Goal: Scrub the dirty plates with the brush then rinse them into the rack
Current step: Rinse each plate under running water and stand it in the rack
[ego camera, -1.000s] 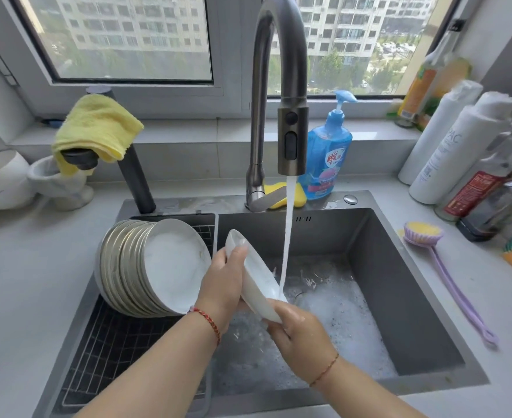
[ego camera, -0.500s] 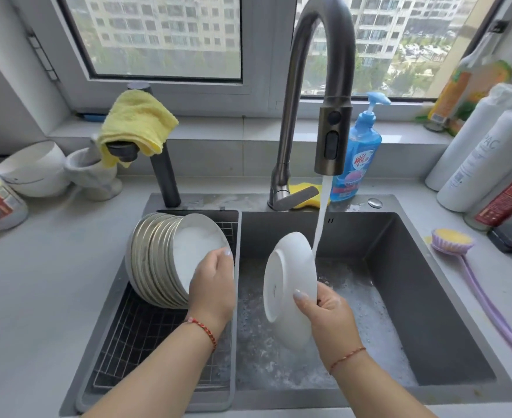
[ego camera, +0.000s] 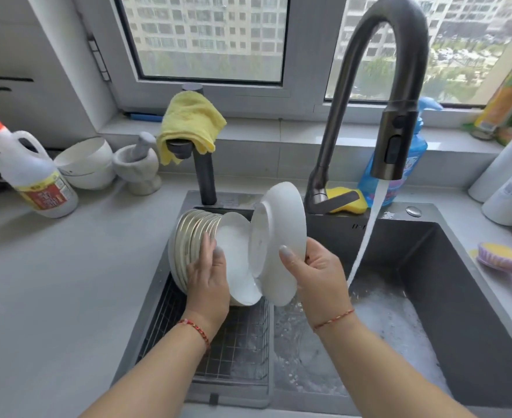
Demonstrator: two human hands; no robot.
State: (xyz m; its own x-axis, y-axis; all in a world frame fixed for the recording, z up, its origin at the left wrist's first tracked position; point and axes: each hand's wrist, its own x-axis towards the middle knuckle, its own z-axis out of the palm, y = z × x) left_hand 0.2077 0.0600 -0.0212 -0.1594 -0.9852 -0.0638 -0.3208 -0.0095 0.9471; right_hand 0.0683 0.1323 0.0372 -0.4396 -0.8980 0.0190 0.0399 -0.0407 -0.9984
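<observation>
Nearest you, over the left side of the dark matte sink (ego camera: 460, 297), your forearms reach in above the steel wire-grid rack (ego camera: 236, 342), whose open mesh lets rinse water drain. Your left hand (ego camera: 208, 282) lies flat against the row of glossy white round plates standing on edge (ego camera: 194, 245), fingers spread over their rims, probably to keep the row from tipping while another joins it. Your right hand (ego camera: 318, 276) pinches the smooth white rinsed plate (ego camera: 279, 236) at its lower edge, thumb on the back, holding it nearly upright with its underside toward you, right beside the front plate of the row and just above the rack, so it can slot in edge-first. To the right, foamy water covers the basin floor, and the stream from the curved dark metal faucet (ego camera: 396, 86) falls clear of the plate. The lilac long-handled brush with yellow bristles (ego camera: 502, 257) lies idle on the counter's right edge. Farther back, a soft yellow cloth (ego camera: 188, 122) drapes over a dark post, beside a stone mortar with pestle (ego camera: 137, 167).
</observation>
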